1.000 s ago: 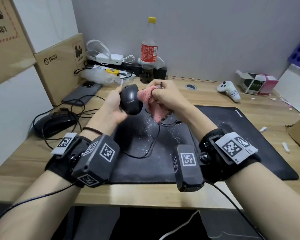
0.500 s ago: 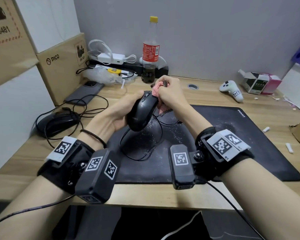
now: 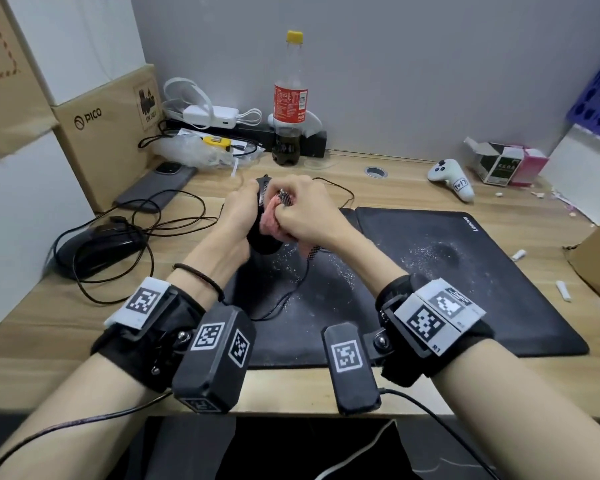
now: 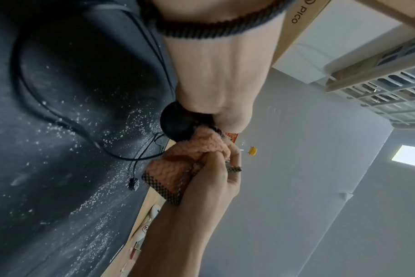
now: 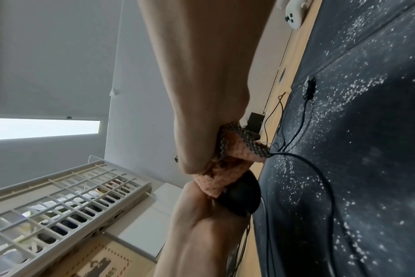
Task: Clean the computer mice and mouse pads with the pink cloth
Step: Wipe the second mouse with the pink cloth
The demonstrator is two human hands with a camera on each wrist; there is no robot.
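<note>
My left hand (image 3: 243, 213) grips a black wired mouse (image 3: 262, 242) (image 4: 175, 125) (image 5: 239, 198), lifted above the left mouse pad (image 3: 291, 317). My right hand (image 3: 302, 216) holds the bunched pink cloth (image 3: 274, 221) (image 4: 192, 161) (image 5: 216, 181) with its checked border and presses it against the mouse. The mouse's cable (image 3: 291, 289) hangs down onto the pad. White crumbs are scattered over both black pads; the right pad (image 3: 465, 271) lies beside the left one. A second black mouse (image 3: 97, 251) rests on the desk at the left, among tangled cables.
Cardboard PICO box (image 3: 111, 133) and a phone (image 3: 156, 185) stand at the left. Cola bottle (image 3: 290, 102), white chargers (image 3: 212, 116) and a black strip line the back wall. A white controller (image 3: 452, 178) and small cartons (image 3: 506, 164) lie at the right.
The mouse has been turned in my left hand and carried farther from me. My right hand with the cloth now covers its side and top.
</note>
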